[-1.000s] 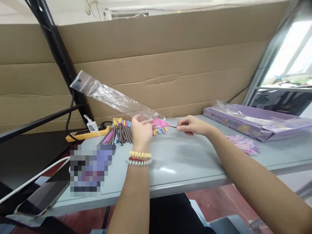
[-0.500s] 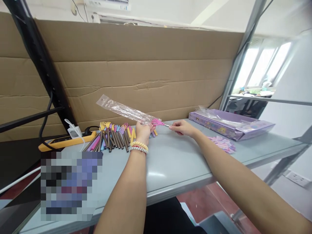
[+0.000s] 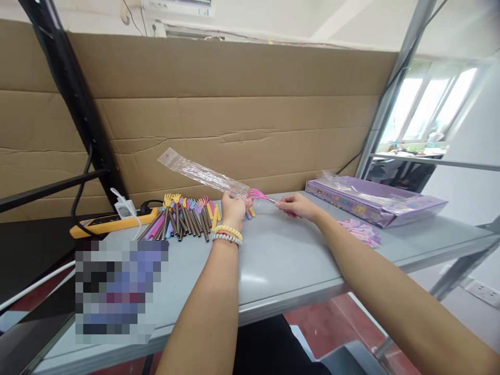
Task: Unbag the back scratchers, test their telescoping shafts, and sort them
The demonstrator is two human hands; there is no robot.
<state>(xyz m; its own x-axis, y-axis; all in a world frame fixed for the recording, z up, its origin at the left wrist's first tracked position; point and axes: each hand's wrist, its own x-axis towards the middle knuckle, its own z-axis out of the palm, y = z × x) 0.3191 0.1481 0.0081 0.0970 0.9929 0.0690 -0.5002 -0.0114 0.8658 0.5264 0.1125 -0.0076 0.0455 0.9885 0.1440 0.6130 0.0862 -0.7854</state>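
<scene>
My left hand is closed on the lower end of a long clear plastic bag, which slants up and left with its hang-hole end free. In my right hand is a back scratcher with a pink, hand-shaped head and a thin metal rod; its handle end is inside my fingers. The pink head lies right at the bag's end by my left fingers; whether its tip is inside the bag I cannot tell. Left of my left hand lies a pile of back scratchers with coloured heads and dark handles.
A shallow purple box with clear bags in it stands at the right. Pink and purple cards lie before it. A yellow power strip with a white charger is at left. Cardboard walls off the back.
The view has shifted slightly, moving everything a little to the right. Both hands keep their holds, and the pink head stays beside the bag's end, seeming slightly farther from my left fingers.
</scene>
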